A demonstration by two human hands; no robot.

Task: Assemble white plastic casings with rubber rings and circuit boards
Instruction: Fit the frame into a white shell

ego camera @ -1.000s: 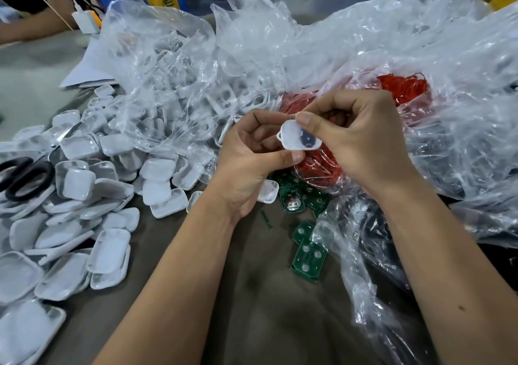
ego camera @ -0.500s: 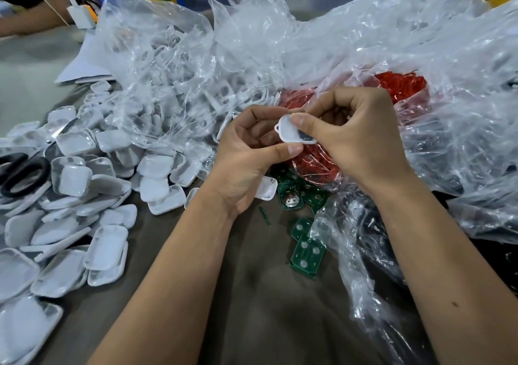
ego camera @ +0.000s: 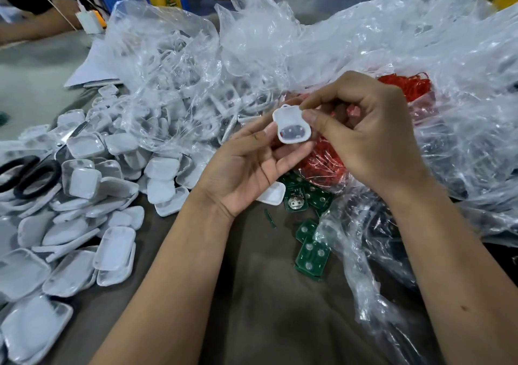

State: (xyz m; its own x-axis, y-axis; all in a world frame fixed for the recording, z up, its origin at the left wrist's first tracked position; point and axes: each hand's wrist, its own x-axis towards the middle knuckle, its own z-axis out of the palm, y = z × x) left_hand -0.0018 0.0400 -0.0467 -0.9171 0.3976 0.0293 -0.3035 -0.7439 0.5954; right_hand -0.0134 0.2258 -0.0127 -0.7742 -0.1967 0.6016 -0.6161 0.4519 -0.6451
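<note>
A small white plastic casing [ego camera: 291, 123] with a dark window in its face is held up between both hands above the table. My right hand [ego camera: 372, 135] pinches its upper right corner between thumb and forefinger. My left hand [ego camera: 246, 171] lies palm up under it, its fingertips touching the casing's lower edge. Red rubber rings [ego camera: 406, 84] fill a clear bag behind my right hand. Green circuit boards [ego camera: 312, 255] lie on the table below the hands.
A heap of white casing halves [ego camera: 84, 196] covers the table's left side, with black-handled scissors [ego camera: 30, 174] on it. Crumpled clear plastic bags [ego camera: 364, 42] fill the back and right. Another person's arm [ego camera: 28, 28] rests at the far left.
My left hand has opened from a curled grip to palm up. The casing has turned so that its face with the dark window shows more fully.
</note>
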